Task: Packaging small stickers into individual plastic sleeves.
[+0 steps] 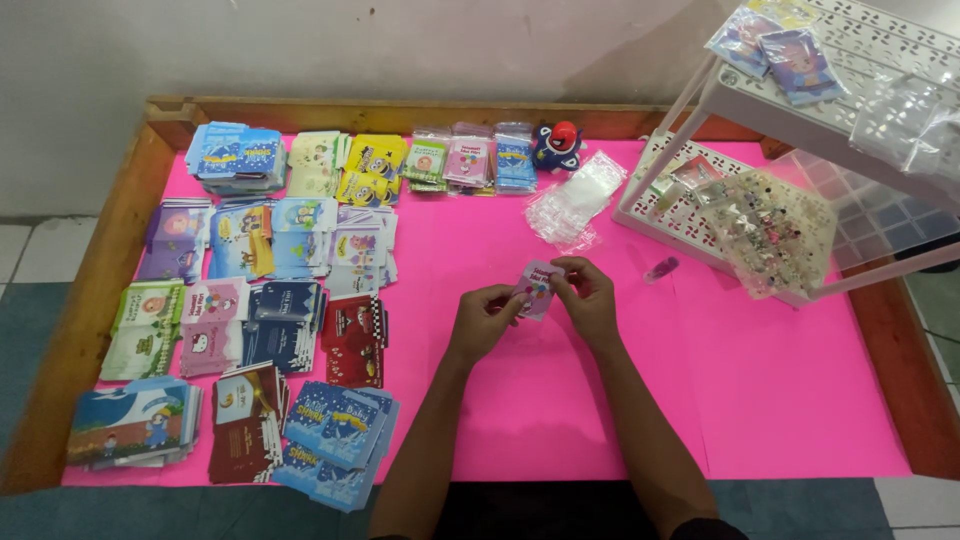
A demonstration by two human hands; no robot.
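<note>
Both grips are pinched on one small pink card [536,288]: our left hand [483,318] nips its left edge between thumb and fingertips, our right hand [590,297] its upper right edge, and the card hangs just above the middle of the desk [560,400], touching nothing else. We judge the work to be mid-way: this single card is in hand, with plenty of stock lying flat and only a few pieces looking finished.

Going from the left, many stacks of printed cards [250,300] cover that side of the pink sheet in rows, blue, green, yellow, pink and dark red, fanned and overlapping. Along the far edge sits a short row of cards in clear sleeves [470,158], and beside it a small blue and red toy figure [557,144]. Next comes a loose heap of empty clear sleeves [577,200], near our hands. A tiny purple object [661,269] lies alone further right. At the right stands a white perforated rack [860,50], with a bag of small trinkets [775,230] on its lower shelf and more sleeved pieces on top.

Around the pink sheet we see a wooden frame, a pale wall behind, and tiled floor.
</note>
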